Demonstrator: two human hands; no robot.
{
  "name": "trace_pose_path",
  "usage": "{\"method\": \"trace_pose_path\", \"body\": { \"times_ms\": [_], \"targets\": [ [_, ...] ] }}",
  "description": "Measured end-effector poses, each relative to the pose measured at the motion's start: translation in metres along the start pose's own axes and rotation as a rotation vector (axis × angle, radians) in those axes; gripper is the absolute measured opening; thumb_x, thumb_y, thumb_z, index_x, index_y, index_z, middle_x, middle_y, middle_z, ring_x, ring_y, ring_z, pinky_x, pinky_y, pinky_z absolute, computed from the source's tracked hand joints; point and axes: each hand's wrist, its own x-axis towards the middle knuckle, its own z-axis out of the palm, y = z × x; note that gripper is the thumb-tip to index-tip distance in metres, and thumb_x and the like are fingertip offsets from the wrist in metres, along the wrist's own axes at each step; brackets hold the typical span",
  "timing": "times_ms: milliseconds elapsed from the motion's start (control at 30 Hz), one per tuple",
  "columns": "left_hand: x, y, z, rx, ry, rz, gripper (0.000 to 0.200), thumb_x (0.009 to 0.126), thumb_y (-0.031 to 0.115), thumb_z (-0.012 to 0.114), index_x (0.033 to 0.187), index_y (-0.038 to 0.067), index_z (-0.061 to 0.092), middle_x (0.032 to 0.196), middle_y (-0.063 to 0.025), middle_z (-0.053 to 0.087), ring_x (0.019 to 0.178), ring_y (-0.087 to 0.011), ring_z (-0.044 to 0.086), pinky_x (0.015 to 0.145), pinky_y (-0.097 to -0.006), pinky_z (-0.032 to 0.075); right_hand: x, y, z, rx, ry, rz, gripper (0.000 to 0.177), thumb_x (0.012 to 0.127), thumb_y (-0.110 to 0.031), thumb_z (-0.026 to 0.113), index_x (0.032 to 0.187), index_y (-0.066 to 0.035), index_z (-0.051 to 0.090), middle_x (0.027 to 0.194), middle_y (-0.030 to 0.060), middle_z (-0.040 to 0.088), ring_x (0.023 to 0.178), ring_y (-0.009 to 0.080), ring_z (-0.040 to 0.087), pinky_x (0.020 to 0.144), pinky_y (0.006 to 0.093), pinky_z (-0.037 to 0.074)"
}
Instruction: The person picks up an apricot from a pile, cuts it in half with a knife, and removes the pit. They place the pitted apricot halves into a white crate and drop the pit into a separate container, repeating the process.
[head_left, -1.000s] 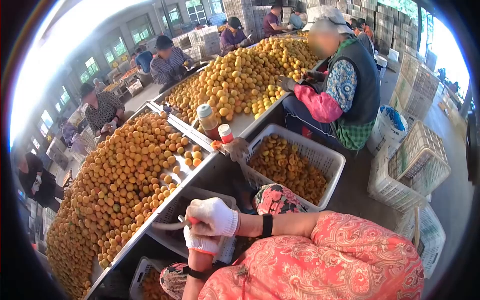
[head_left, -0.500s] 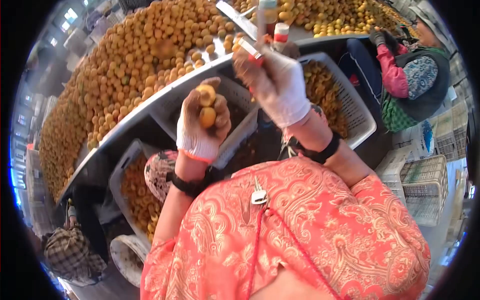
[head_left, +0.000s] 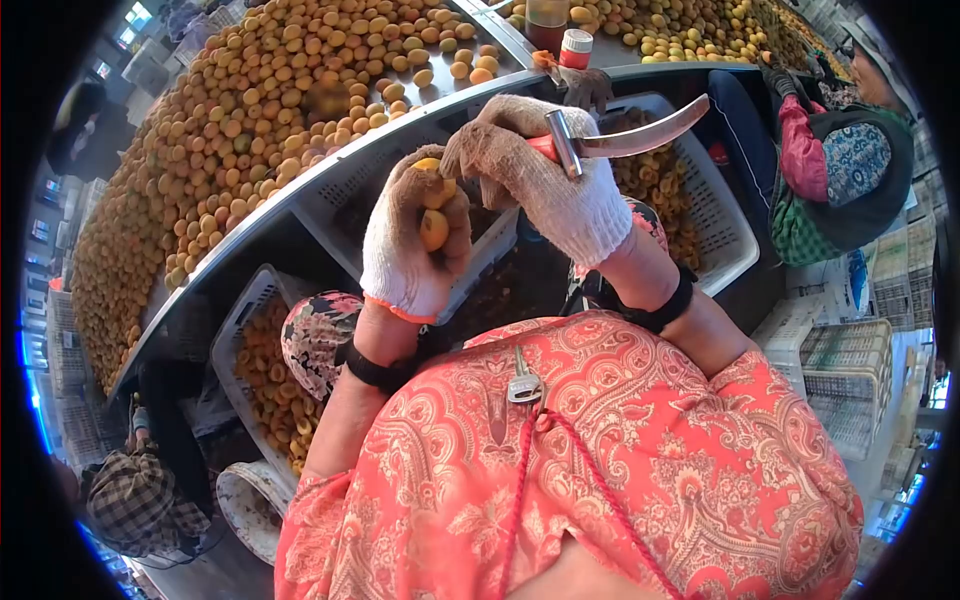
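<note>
My left hand (head_left: 392, 255), in a stained white knit glove, is closed around two orange apricots. The lower apricot (head_left: 434, 230) shows between the fingers, and the upper apricot (head_left: 428, 166) sits near the fingertips. Close beside it, my gloved right hand (head_left: 560, 180) is closed on a curved knife (head_left: 650, 137) with a red handle and a metal collar. The blade points away to the right. Fingertips of this hand reach the upper apricot; whether they press on it is hard to tell.
Heaped apricots (head_left: 290, 95) cover the metal table behind its raised rim (head_left: 250, 232). Below stand a middle crate (head_left: 335, 235) and crates of apricot pieces at left (head_left: 230, 345) and right (head_left: 738, 245). A red-capped jar (head_left: 576, 48), a bucket (head_left: 235, 490) and co-workers at both sides also show.
My right hand has come down and left toward my left hand, its fingers now at the upper apricot. The knife has swung round, its blade now pointing right.
</note>
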Motion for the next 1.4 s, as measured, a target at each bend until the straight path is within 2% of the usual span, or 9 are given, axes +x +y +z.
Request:
{"method": "trace_pose_path", "body": {
  "times_ms": [200, 400, 567, 633, 767, 900, 1067, 1233, 1400],
  "targets": [
    [-0.014, 0.003, -0.003, 0.206, -0.182, 0.153, 0.024, 0.096, 0.025, 0.055, 0.115, 0.011, 0.058, 0.071, -0.0001, 0.052, 0.051, -0.0064, 0.042, 0.040, -0.0201, 0.027, 0.001, -0.004, -0.009, 0.398, -0.047, 0.288, 0.025, 0.098, -0.025, 0.056, 0.084, -0.006, 0.064, 0.074, 0.0062, 0.066, 0.051, 0.0124, 0.057, 0.044, 0.0241, 0.042],
    [-0.013, -0.003, -0.001, -0.147, -0.340, -0.037, 0.027, 0.102, 0.037, 0.046, 0.094, 0.011, 0.052, 0.069, 0.0010, 0.044, 0.047, -0.0105, 0.032, 0.043, -0.0242, 0.026, 0.001, 0.036, -0.006, 0.837, -0.058, 0.354, 0.031, 0.102, -0.031, 0.049, 0.084, -0.007, 0.058, 0.087, 0.0157, 0.068, 0.058, 0.0200, 0.061, 0.050, 0.0299, 0.048],
    [0.008, 0.000, -0.026, -0.234, -0.279, -0.002, 0.037, 0.100, 0.042, 0.049, 0.101, 0.006, 0.056, 0.073, -0.0009, 0.048, 0.051, -0.0120, 0.039, 0.044, -0.0254, 0.026, 0.008, 0.043, 0.000, 1.056, -0.015, 0.311, 0.030, 0.100, -0.035, 0.054, 0.085, -0.009, 0.056, 0.097, 0.0155, 0.067, 0.064, 0.0217, 0.061, 0.055, 0.0313, 0.050],
    [0.011, 0.006, -0.029, -0.152, -0.063, 0.082, 0.039, 0.099, 0.043, 0.051, 0.106, 0.005, 0.059, 0.072, -0.0012, 0.050, 0.051, -0.0131, 0.041, 0.044, -0.0261, 0.026, 0.014, 0.042, -0.001, 0.982, 0.042, 0.304, 0.025, 0.100, -0.032, 0.056, 0.091, -0.009, 0.058, 0.095, 0.0128, 0.068, 0.064, 0.0182, 0.061, 0.056, 0.0289, 0.051],
    [0.003, 0.008, -0.027, -0.019, -0.020, 0.085, 0.036, 0.098, 0.045, 0.054, 0.105, 0.010, 0.062, 0.071, -0.0029, 0.055, 0.051, -0.0139, 0.044, 0.042, -0.0261, 0.029, 0.014, 0.049, 0.009, 0.090, -0.004, 0.048, 0.026, 0.095, -0.014, 0.064, 0.119, -0.003, 0.062, 0.087, 0.0068, 0.070, 0.071, 0.0090, 0.063, 0.063, 0.0261, 0.054],
    [-0.001, 0.001, -0.023, 0.185, 0.142, 0.156, 0.034, 0.098, 0.044, 0.057, 0.102, 0.011, 0.062, 0.071, -0.0037, 0.059, 0.051, -0.0138, 0.048, 0.043, -0.0253, 0.031, 0.009, 0.058, 0.021, -0.488, -0.132, -0.330, 0.027, 0.086, -0.019, 0.071, 0.112, -0.013, 0.065, 0.084, 0.0144, 0.066, 0.072, 0.0240, 0.067, 0.067, 0.0328, 0.053],
    [-0.003, 0.014, -0.043, -0.030, 0.052, 0.119, 0.037, 0.097, 0.046, 0.058, 0.102, 0.010, 0.061, 0.074, -0.0052, 0.061, 0.054, -0.0151, 0.051, 0.045, -0.0252, 0.034, 0.009, 0.060, 0.022, 0.011, -0.100, 0.141, 0.019, 0.094, -0.010, 0.065, 0.111, -0.003, 0.061, 0.090, 0.0039, 0.069, 0.079, 0.0101, 0.063, 0.069, 0.0261, 0.053],
    [-0.012, 0.013, -0.029, -0.036, 0.165, 0.128, 0.041, 0.097, 0.053, 0.057, 0.102, 0.013, 0.058, 0.072, -0.0052, 0.062, 0.048, -0.0142, 0.049, 0.043, -0.0257, 0.034, 0.005, 0.054, 0.028, -0.515, -0.117, -0.115, 0.029, 0.095, -0.003, 0.061, 0.124, -0.004, 0.058, 0.084, 0.0055, 0.070, 0.079, 0.0091, 0.067, 0.070, 0.0266, 0.054],
    [-0.005, 0.010, -0.021, -0.137, 0.209, 0.276, 0.034, 0.101, 0.042, 0.057, 0.113, 0.011, 0.059, 0.095, -0.0047, 0.065, 0.080, -0.0191, 0.066, 0.059, -0.0320, 0.054, -0.005, 0.036, 0.046, -0.672, -0.206, -0.124, 0.031, 0.091, -0.013, 0.070, 0.118, -0.005, 0.060, 0.084, 0.0125, 0.069, 0.081, 0.0117, 0.071, 0.069, 0.0291, 0.054]
  ]
}}
